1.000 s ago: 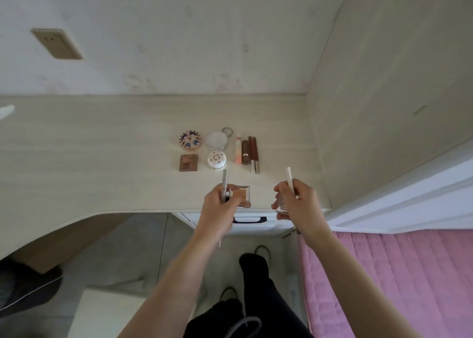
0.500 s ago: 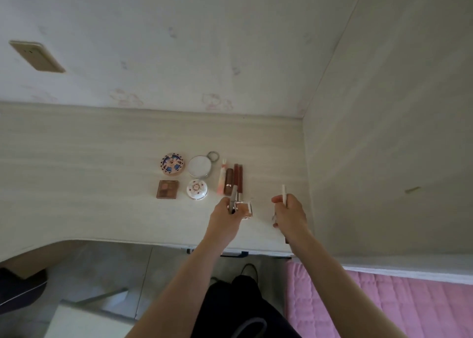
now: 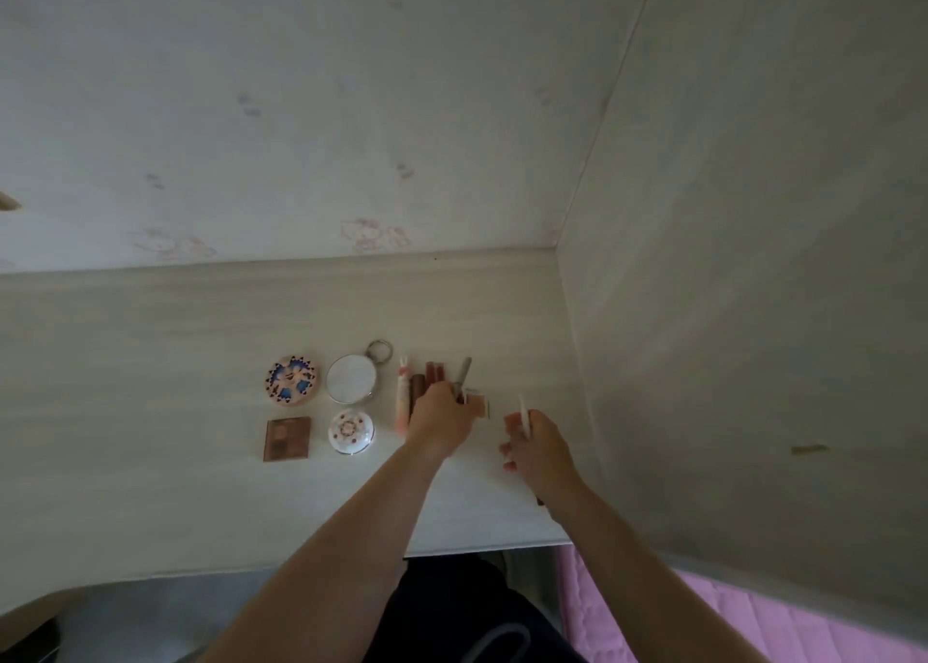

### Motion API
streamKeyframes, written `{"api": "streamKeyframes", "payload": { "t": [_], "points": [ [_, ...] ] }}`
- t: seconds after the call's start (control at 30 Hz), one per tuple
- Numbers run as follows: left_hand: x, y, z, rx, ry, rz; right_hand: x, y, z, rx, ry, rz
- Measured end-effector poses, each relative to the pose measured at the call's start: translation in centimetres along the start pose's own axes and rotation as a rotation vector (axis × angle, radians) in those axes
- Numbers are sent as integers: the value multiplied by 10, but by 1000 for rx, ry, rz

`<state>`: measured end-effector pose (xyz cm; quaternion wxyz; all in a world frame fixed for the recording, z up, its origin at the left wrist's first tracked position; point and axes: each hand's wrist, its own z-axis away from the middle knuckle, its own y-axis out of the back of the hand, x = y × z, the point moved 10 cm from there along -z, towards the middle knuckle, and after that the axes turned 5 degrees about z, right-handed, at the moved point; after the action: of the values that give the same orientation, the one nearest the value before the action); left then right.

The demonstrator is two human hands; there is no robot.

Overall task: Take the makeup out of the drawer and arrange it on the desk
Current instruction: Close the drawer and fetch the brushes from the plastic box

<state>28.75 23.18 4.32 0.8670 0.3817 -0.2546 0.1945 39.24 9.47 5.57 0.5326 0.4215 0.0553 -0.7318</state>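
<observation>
Her left hand (image 3: 442,419) grips a grey pencil (image 3: 462,379) and a small square compact (image 3: 479,404) over the lip tubes (image 3: 427,381); her right hand (image 3: 537,449) pinches a white stick (image 3: 524,414). Setting these down could nudge the tidy row askew.
</observation>
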Motion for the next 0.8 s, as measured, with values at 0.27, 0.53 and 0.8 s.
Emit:
{"api": "streamKeyframes", "payload": {
  "t": [0.27,0.53,0.8],
  "points": [
    [1,-4,-25,-56,20,-137,-3,-22,-18,-48,7,177],
    [4,-7,-41,-86,-27,-160,-10,-19,-24,55,88,258],
    [6,-7,-46,-82,-30,-233,-18,-21,-29,171,142,270]
  ]
}}
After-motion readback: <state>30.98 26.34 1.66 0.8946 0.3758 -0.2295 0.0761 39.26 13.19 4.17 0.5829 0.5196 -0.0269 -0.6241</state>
